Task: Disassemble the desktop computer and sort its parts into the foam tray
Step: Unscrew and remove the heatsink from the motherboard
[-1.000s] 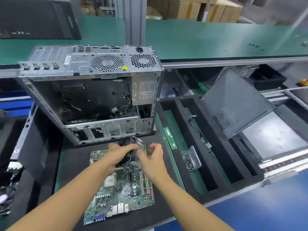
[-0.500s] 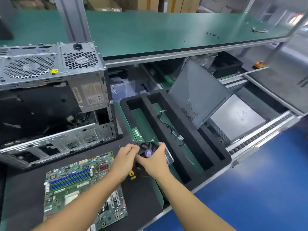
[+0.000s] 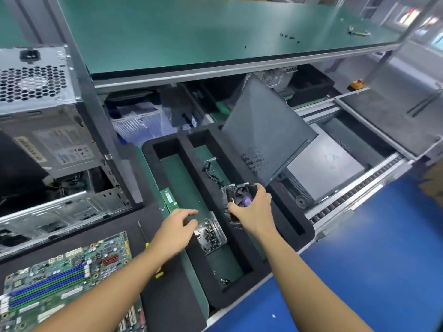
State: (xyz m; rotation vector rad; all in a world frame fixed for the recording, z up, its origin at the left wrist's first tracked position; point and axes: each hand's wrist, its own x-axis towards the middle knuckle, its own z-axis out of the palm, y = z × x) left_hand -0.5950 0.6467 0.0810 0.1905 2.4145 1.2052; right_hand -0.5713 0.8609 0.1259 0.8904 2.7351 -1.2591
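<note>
While right grip (image 3: 252, 218) holds the fan (image 3: 242, 197) (purple hub), left grip (image 3: 174, 232) hovers.

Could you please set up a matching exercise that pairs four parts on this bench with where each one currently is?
Things:
1. cooler fan
2. memory stick
3. motherboard
4. cable

Places:
A. on the black mat
B. gripped in the right hand
C. middle compartment of the foam tray
D. left compartment of the foam tray

Pairs: 1-B, 2-D, 3-A, 4-C.
</note>
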